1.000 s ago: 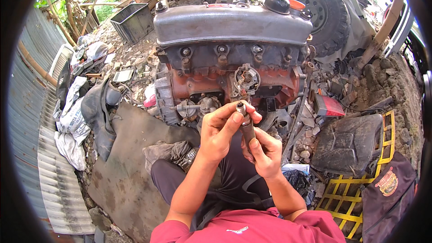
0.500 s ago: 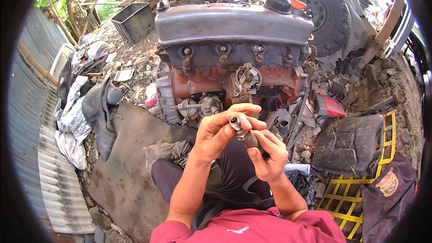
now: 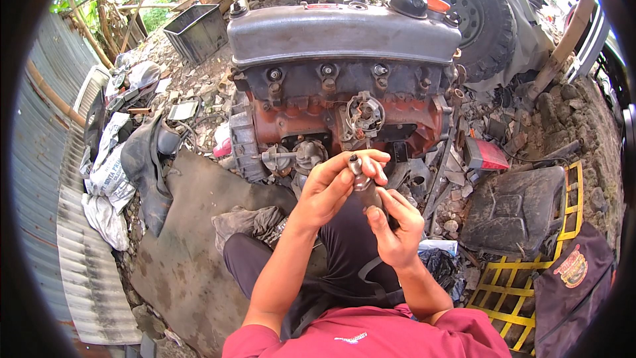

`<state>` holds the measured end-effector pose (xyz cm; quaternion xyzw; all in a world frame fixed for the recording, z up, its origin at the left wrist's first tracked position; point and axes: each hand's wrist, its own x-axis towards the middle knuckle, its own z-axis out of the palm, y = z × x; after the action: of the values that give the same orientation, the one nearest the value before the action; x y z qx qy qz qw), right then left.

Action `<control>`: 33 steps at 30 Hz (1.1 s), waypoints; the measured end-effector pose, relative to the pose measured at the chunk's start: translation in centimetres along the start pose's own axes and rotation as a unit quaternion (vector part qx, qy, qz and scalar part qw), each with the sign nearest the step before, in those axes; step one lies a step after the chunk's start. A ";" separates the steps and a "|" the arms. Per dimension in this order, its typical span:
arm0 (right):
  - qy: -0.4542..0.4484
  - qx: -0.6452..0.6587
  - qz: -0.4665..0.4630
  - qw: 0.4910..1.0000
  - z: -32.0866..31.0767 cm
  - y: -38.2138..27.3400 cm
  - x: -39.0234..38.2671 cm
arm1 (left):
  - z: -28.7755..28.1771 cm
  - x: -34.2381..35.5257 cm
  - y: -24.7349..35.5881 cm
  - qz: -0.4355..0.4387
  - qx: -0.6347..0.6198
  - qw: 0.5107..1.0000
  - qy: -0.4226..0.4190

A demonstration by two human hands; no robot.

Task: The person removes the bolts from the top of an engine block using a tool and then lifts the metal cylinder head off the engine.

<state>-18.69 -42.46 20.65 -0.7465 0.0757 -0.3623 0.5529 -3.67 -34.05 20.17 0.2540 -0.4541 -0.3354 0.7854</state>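
Note:
Just in front of the engine block point(image 3: 285, 116), both my hands meet on a spark plug point(image 3: 361, 182). Its narrow tip points up and away from me, and a bright hex collar shows below. My left hand point(image 3: 322, 193) pinches the upper end with thumb and fingers. The lower end runs into a dark metal cylinder point(image 3: 371, 201), which looks like a socket, though my fingers partly cover it. My right hand point(image 3: 400, 233) is closed round that cylinder. On the engine's near side, several plugs or fittings sit in a row under the grey valve cover point(image 3: 344, 36).
A stained brown mat point(image 3: 189, 232) lies to the left, with a grey rag point(image 3: 245, 225) by my knee. At right are a black plastic panel point(image 3: 513, 212), a yellow metal grid point(image 3: 507, 292) and a red-and-white lamp point(image 3: 489, 154). Large tyres point(image 3: 477, 23) stand behind the engine.
The spark plug has tilted more upright, and its tip has moved slightly up and to the right. My left fingers have shifted along with it. Both hands keep their grip.

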 end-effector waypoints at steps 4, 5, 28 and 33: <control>0.060 -0.004 0.094 0.994 -0.1 1.4 0.5 | 0.5 1.6 -3.4 -0.036 -0.014 0.993 0.108; 0.069 0.008 0.106 0.992 -0.3 1.9 0.9 | 0.6 2.2 -4.2 -0.052 -0.035 0.989 0.134; 0.170 -0.287 -0.060 0.941 -14.7 6.8 10.3 | 4.4 18.2 -14.8 -0.129 -0.094 0.953 0.257; 0.131 -0.280 -0.011 0.951 -17.6 6.2 14.1 | 4.8 19.2 -15.8 -0.135 -0.097 0.953 0.254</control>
<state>-17.64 -65.58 23.88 -0.8182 0.2375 -0.4268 0.3033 -5.67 -59.24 21.65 0.3121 -0.1659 -0.4054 0.8430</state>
